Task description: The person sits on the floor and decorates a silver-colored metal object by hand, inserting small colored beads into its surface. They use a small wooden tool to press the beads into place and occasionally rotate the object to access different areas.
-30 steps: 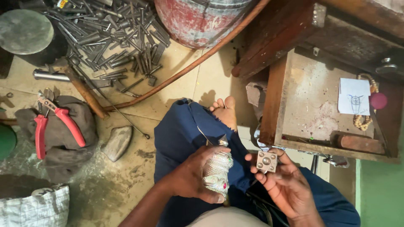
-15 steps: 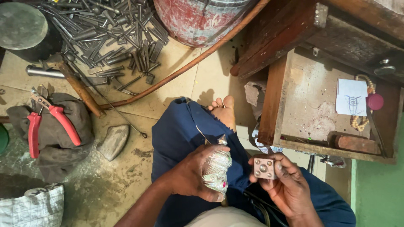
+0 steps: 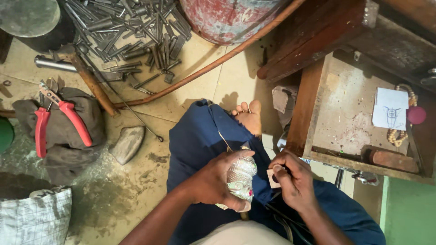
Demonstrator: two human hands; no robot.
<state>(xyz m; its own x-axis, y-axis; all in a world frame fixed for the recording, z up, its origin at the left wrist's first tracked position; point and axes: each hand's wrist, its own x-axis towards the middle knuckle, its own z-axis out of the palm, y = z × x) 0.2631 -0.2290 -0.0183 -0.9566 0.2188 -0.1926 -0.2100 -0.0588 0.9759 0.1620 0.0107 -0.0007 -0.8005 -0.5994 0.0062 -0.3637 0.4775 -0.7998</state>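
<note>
I sit on the floor in blue trousers with one bare foot [image 3: 247, 115] out in front. My left hand [image 3: 218, 181] grips a small embossed silver figure [image 3: 240, 179] shaped like a head, held over my lap. My right hand [image 3: 293, 179] is turned palm down beside it, its fingers closed on a small square metal piece [image 3: 273, 178] of which only an edge shows. The two hands are close together, almost touching.
An open wooden drawer [image 3: 318, 156] at the right holds a paper sketch [image 3: 389, 109], beads [image 3: 399, 136] and a pink ball [image 3: 416, 115]. Red-handled pliers [image 3: 59, 120] lie on a dark cloth at the left. Several steel punches [image 3: 131, 36], a hammer [image 3: 88, 77], a stone [image 3: 128, 143] and a red drum [image 3: 227, 18] are farther away.
My right hand has turned over and closed, so the square piece that lay face up on its fingers is now mostly hidden. The left hand keeps its grip on the figure.
</note>
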